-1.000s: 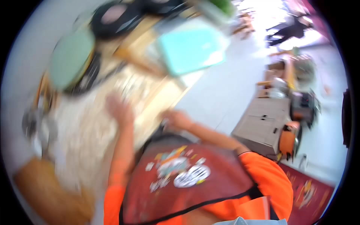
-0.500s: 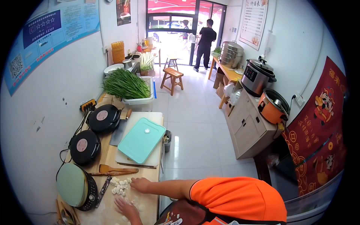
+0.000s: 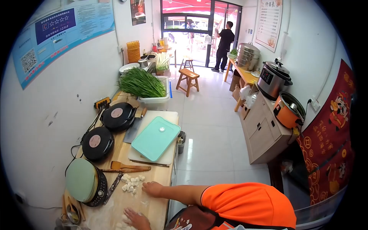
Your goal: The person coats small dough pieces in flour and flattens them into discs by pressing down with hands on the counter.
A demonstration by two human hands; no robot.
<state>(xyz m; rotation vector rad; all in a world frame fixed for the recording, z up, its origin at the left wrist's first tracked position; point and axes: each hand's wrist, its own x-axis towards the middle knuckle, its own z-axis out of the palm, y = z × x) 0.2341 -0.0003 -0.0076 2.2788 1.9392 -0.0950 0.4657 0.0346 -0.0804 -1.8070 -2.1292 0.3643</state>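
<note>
Several small white dough pieces (image 3: 131,184) lie in a loose cluster on the wooden table (image 3: 115,209). Just beside the cluster, my right hand (image 3: 154,189) rests low over the tabletop, its fingers reaching toward the pieces and gripping nothing visible. My left hand (image 3: 137,219) is at the bottom of the view, palm down with fingers spread, near more pale pieces partly covered by it. Flour dusts the wood between the hands. A dark, flour-smeared strip (image 3: 113,188) lies left of the cluster, and a wooden spatula (image 3: 128,166) lies beyond it.
A round appliance with a green lid (image 3: 81,180) and two black round griddles (image 3: 98,143) line the left side. A cleaver (image 3: 133,130) lies by a white board bearing a turquoise lid (image 3: 156,138). Chives (image 3: 142,83) fill a tub. A person (image 3: 225,44) stands at the door.
The view has turned slightly left, shifting the room rightward. Both hands have moved back from the dough cluster toward the near end of the table. The person at the door has raised an arm.
</note>
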